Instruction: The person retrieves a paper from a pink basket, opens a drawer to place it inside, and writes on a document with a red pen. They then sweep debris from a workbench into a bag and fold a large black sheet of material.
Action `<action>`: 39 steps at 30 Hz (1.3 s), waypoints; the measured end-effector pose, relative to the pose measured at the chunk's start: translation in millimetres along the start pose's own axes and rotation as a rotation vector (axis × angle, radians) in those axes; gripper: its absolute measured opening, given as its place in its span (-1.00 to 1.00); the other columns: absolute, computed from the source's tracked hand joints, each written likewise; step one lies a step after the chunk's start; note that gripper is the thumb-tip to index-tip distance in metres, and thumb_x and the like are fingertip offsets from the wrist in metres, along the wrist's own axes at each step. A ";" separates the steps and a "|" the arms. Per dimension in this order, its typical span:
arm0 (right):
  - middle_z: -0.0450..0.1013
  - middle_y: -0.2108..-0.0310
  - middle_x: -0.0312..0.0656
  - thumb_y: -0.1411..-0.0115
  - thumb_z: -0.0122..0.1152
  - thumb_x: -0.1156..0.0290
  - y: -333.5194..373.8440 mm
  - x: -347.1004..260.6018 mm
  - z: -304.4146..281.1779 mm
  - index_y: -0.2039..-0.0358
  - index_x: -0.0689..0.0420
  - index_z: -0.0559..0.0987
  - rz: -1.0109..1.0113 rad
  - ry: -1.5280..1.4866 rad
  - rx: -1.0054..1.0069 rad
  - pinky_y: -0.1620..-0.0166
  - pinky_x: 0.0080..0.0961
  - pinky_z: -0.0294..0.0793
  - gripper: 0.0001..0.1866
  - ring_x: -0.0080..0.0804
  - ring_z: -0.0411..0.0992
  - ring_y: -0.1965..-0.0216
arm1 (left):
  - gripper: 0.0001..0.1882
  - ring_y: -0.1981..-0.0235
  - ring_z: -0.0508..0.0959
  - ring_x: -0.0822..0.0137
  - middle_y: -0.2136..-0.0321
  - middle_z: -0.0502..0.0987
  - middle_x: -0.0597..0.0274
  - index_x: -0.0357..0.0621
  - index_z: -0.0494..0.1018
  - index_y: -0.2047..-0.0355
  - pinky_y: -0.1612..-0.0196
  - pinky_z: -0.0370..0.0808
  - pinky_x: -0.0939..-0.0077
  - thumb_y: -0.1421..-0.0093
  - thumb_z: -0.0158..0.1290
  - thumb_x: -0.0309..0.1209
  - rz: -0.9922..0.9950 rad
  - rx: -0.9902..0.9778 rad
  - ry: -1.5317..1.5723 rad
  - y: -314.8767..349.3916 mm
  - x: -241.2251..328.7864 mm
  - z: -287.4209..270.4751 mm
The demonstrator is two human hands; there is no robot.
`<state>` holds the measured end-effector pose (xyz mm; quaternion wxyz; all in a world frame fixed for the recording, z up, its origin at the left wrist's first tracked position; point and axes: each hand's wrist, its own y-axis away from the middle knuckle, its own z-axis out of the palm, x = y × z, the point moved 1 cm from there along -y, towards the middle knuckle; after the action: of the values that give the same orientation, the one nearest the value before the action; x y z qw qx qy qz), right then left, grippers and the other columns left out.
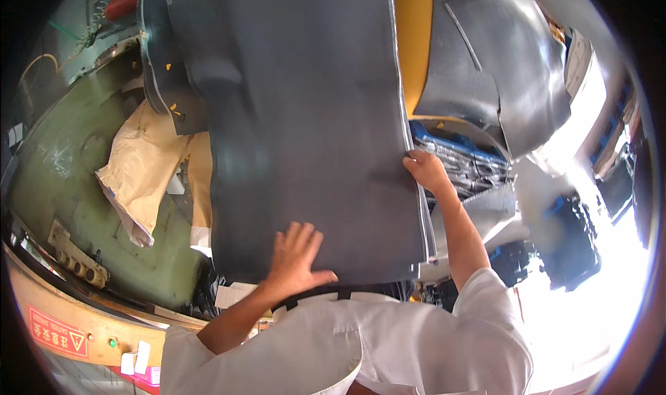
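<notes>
A large, smooth dark grey sheet (305,131), like rubber or leather, stretches away in front of me. Its near end reaches my waist. My left hand (297,260) lies flat on that near end with fingers spread. At the sheet's right edge, my right hand (427,169) has its fingers closed round the border. More than one layer shows along this edge. Under the sheet's left side, a smaller dark piece (184,107) pokes out, with yellow scraps on it.
Left of the sheet, a crumpled tan paper sack (142,166) rests on a green machine surface (55,159). A wooden board (104,336) bears a red warning label (58,331). At right, more dark sheets (513,62) hang over a yellow panel (414,41), near a blue crate (458,142).
</notes>
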<state>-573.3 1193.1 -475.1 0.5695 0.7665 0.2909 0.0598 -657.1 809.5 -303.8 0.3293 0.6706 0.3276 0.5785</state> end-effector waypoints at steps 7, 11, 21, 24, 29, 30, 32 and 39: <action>0.54 0.54 -0.17 -0.34 0.28 0.04 89.3 -7.8 -28.2 0.14 0.28 0.71 0.389 -0.325 -0.223 0.37 -0.42 0.55 -0.52 -0.44 0.53 0.51 | -0.21 -0.42 0.24 -0.12 -0.37 0.34 0.06 -0.23 0.42 -0.29 -0.28 0.27 -0.47 -0.20 0.29 0.04 0.249 0.140 -0.092 -24.1 50.0 34.0; 0.46 0.59 -0.21 -0.32 0.31 -0.03 93.5 -30.6 -28.4 0.31 0.33 0.65 0.381 -0.272 -0.246 0.49 -0.42 0.43 -0.46 -0.47 0.46 0.58 | -0.11 -0.43 0.23 -0.12 -0.38 0.31 -0.03 -0.29 0.39 -0.30 -0.31 0.20 -0.53 -0.22 0.22 0.19 0.253 0.051 -0.067 -33.9 54.3 27.1; 0.56 0.49 0.10 -0.33 0.11 0.02 40.9 -104.7 9.0 0.24 0.31 0.70 -0.329 0.236 -0.302 0.17 -0.16 0.59 -0.48 0.01 0.60 0.41 | 0.56 -0.55 -0.17 -0.42 -0.51 -0.03 -0.41 -0.46 -0.02 -0.49 -0.27 -0.15 -0.86 0.14 0.18 0.62 0.032 -0.267 0.021 -61.2 91.6 8.8; 0.54 0.60 0.05 -0.26 0.18 0.05 25.3 -120.9 22.1 0.48 0.38 0.67 0.196 -0.231 -0.463 0.31 -0.21 0.60 -0.46 -0.07 0.58 0.52 | 0.54 -0.55 -0.24 -0.45 -0.52 -0.10 -0.42 -0.40 -0.04 -0.51 -0.30 -0.20 -0.83 0.14 0.20 0.60 0.004 -0.251 0.036 -66.0 99.0 16.4; 0.53 0.63 -0.05 -0.23 0.25 0.06 12.0 -130.3 2.3 0.53 0.36 0.67 0.318 -0.322 -0.426 0.49 -0.27 0.52 -0.48 -0.18 0.52 0.61 | 0.48 -0.57 -0.28 -0.36 -0.53 -0.13 -0.36 -0.29 -0.05 -0.54 -0.39 -0.26 -0.70 0.10 0.26 0.52 0.034 -0.224 0.212 -68.1 90.7 17.3; 0.52 0.64 -0.04 -0.23 0.25 0.05 11.7 -128.7 -4.7 0.53 0.36 0.66 0.305 -0.313 -0.436 0.49 -0.28 0.51 -0.47 -0.19 0.52 0.61 | 0.47 -0.58 -0.25 -0.32 -0.53 -0.10 -0.36 -0.32 -0.04 -0.53 -0.39 -0.25 -0.69 0.07 0.26 0.51 0.045 -0.242 0.263 -67.1 87.4 15.3; 0.50 0.63 0.00 -0.26 0.26 -0.06 18.7 -119.8 -18.4 0.50 0.37 0.63 0.309 -0.286 -0.473 0.44 -0.27 0.51 -0.39 -0.17 0.52 0.58 | 0.42 -0.58 -0.20 -0.24 -0.53 -0.06 -0.32 -0.38 -0.02 -0.51 -0.40 -0.24 -0.66 0.03 0.26 0.47 0.095 -0.257 0.245 -65.1 84.3 11.4; 0.59 0.05 -0.05 -0.28 0.31 -0.04 149.7 -44.7 -49.6 -0.17 0.33 0.54 0.143 -0.699 -0.308 0.07 -0.37 0.50 -0.31 -0.42 0.52 0.08 | 0.33 -0.58 -0.14 -0.20 -0.52 -0.01 -0.27 -0.45 0.09 -0.45 -0.43 -0.13 -0.60 0.00 0.31 0.37 0.198 -0.162 -0.038 -79.2 107.0 17.8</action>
<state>-574.5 1184.4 -311.4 0.7370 0.6646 0.0126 -0.1227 -631.6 941.2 -310.9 0.3298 0.6815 0.2056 0.6201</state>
